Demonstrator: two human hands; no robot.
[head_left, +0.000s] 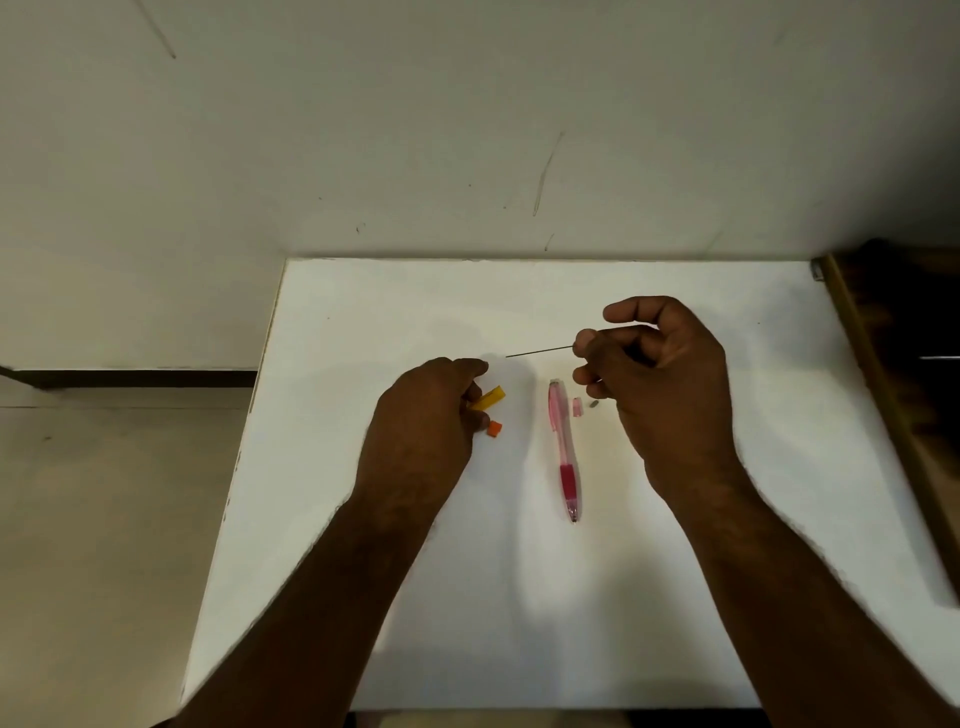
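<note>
white table: r hand pinches lead, l hand grips yellow tube, pencil btwn.

I am finding nothing readable here: no text, label, brand, number or sign is showing legibly anywhere. If any print is sitting on the barrel of the pink mechanical pencil, just to the left of the right hand, it is coming through too small for me to make out.
</note>
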